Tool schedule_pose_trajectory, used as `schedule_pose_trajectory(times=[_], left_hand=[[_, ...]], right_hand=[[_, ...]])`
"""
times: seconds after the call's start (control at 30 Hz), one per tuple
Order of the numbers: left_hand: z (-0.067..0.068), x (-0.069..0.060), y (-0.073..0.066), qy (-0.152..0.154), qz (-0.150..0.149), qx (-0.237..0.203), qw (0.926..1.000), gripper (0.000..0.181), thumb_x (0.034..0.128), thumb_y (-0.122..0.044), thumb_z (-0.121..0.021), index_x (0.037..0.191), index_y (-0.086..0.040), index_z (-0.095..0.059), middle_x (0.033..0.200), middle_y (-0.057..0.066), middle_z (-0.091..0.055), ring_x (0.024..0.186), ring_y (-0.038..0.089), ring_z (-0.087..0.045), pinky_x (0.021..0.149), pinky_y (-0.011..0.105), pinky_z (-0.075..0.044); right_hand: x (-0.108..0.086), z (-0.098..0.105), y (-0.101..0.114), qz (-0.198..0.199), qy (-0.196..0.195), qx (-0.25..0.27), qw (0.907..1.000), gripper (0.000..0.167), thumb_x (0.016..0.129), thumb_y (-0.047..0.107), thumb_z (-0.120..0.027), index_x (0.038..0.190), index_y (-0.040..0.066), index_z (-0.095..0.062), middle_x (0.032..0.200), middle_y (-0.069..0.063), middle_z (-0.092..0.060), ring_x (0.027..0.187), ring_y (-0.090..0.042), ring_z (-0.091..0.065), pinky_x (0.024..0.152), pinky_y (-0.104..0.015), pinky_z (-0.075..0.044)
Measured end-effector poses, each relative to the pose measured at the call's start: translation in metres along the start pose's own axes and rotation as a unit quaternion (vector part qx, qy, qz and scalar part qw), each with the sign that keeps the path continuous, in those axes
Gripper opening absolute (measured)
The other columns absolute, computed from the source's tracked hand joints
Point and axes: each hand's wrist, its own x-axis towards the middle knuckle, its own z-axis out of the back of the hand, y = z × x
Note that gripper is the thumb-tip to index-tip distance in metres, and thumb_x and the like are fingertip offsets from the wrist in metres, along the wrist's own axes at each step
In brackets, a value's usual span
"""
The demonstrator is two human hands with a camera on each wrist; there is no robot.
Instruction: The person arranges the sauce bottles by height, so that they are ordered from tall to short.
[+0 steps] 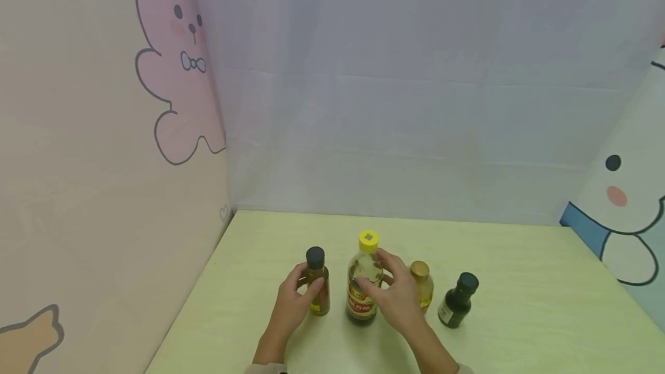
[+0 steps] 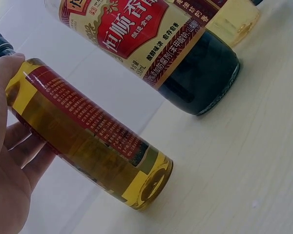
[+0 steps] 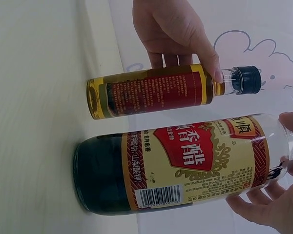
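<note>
My left hand (image 1: 291, 302) grips an amber oil bottle (image 1: 323, 293) with a black cap and red label. In the left wrist view its thumb lies near the neck, fingers behind the glass. To its right is a larger vinegar bottle (image 1: 362, 305) with a yellow cap, red-and-cream label and dark liquid low down. My right hand (image 1: 400, 299) holds that bottle around its upper part, thumb on the near side. Both bottles are upright, side by side with a small gap. Whether their bases touch the table or hover slightly is hard to tell.
Behind my right hand, partly hidden, stands a pale-yellow oil bottle (image 1: 425, 290) with a gold cap. A small dark bottle (image 1: 455, 307) with a black cap stands farther right. The pale table (image 1: 545, 299) meets printed fabric (image 1: 389, 103) at the back and sides.
</note>
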Motion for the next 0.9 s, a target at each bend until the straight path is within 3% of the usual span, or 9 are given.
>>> schedule_pose_trajectory(times=[0.1,0.33,0.57,0.9], left_hand=[[0.001,-0.001,-0.005,-0.004,0.0,-0.001,1.0,0.032,0.0939,-0.016,-0.067,0.123,-0.007,-0.059,0.116,0.009,-0.063,0.114,0.03,-0.056,0.098,0.049,-0.043],[0.007,-0.006,-0.042,-0.002,-0.027,0.008,0.9996,0.027,0.0931,-0.011,-0.067,0.118,-0.001,-0.061,0.111,0.011,-0.065,0.108,0.032,-0.058,0.095,0.049,-0.046],[0.001,-0.001,-0.003,-0.009,-0.024,-0.002,0.9997,0.031,0.0934,-0.016,-0.068,0.122,-0.008,-0.06,0.114,0.006,-0.064,0.112,0.028,-0.057,0.097,0.048,-0.045],[-0.001,-0.001,-0.003,-0.018,-0.035,0.004,0.9992,0.032,0.0928,-0.023,-0.069,0.121,-0.009,-0.061,0.112,0.005,-0.065,0.109,0.027,-0.058,0.095,0.049,-0.047]], right_hand=[[0.001,-0.001,0.0,0.001,-0.009,0.009,0.9999,0.063,0.08,0.011,-0.081,0.132,-0.008,-0.052,0.12,-0.019,-0.058,0.112,-0.038,-0.055,0.091,-0.044,-0.051],[0.003,-0.002,0.003,-0.003,-0.012,0.008,0.9999,0.064,0.08,0.009,-0.081,0.133,-0.01,-0.051,0.12,-0.02,-0.059,0.112,-0.037,-0.056,0.091,-0.044,-0.05],[0.007,-0.002,0.006,-0.015,-0.008,0.014,0.9998,0.065,0.08,0.009,-0.08,0.135,-0.01,-0.05,0.125,-0.019,-0.057,0.116,-0.037,-0.054,0.093,-0.043,-0.049],[0.016,-0.007,0.004,-0.009,-0.01,0.014,0.9998,0.062,0.081,0.011,-0.08,0.134,-0.008,-0.053,0.125,-0.021,-0.058,0.115,-0.037,-0.055,0.093,-0.047,-0.049]])
